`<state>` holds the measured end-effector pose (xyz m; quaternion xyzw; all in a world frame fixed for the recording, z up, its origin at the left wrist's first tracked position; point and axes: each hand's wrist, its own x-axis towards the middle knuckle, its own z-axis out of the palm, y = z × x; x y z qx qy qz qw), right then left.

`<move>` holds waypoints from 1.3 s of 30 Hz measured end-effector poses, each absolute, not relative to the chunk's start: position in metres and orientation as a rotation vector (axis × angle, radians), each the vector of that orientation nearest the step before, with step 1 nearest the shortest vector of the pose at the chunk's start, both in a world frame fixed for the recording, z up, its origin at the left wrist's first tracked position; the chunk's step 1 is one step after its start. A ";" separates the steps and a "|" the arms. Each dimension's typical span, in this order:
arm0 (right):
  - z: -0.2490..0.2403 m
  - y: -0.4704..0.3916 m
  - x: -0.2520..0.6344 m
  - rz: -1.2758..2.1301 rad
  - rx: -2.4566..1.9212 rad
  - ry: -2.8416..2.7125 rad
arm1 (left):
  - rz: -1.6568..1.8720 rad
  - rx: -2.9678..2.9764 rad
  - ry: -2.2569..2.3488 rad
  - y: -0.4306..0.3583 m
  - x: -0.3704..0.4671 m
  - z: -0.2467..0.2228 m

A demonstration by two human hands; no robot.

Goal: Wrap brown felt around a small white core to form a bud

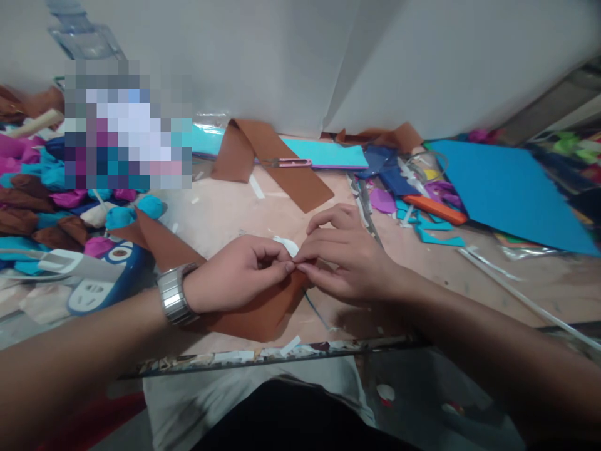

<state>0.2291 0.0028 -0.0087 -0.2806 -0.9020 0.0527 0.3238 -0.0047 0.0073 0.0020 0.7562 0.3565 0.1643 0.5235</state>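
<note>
My left hand point(239, 272), with a metal watch point(176, 294) on its wrist, is closed in a pinch at the right end of a brown paper-like strip point(263, 316). The thumb and fingers of my right hand point(350, 260) press together at the same spot, fingertips touching those of the left. That strip lies slanted under my left hand, and its far part point(164, 241) stretches up to the left. Just behind the pinch shows a small white piece point(287, 245). Anything finer between the fingertips is hidden.
Crumpled coloured bundles point(51, 200) and a blue-and-white device point(106, 282) crowd the left. Toward the back lie another folded brown strip point(286, 166), pink-handled thread snips point(288, 163) and turquoise sheets point(338, 153). Rightward are an orange cutter point(436, 210) and a blue sheet point(507, 188).
</note>
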 end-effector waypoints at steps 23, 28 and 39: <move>-0.002 0.000 0.228 0.445 -0.753 -2.477 | 0.454 2.913 0.855 -0.007 -0.005 -0.006; -0.002 0.000 0.228 0.543 -0.813 -2.469 | 0.432 2.886 0.911 -0.008 -0.005 -0.006; -0.009 0.002 0.227 0.546 -0.814 -2.441 | 0.354 2.479 1.008 -0.004 -0.003 0.000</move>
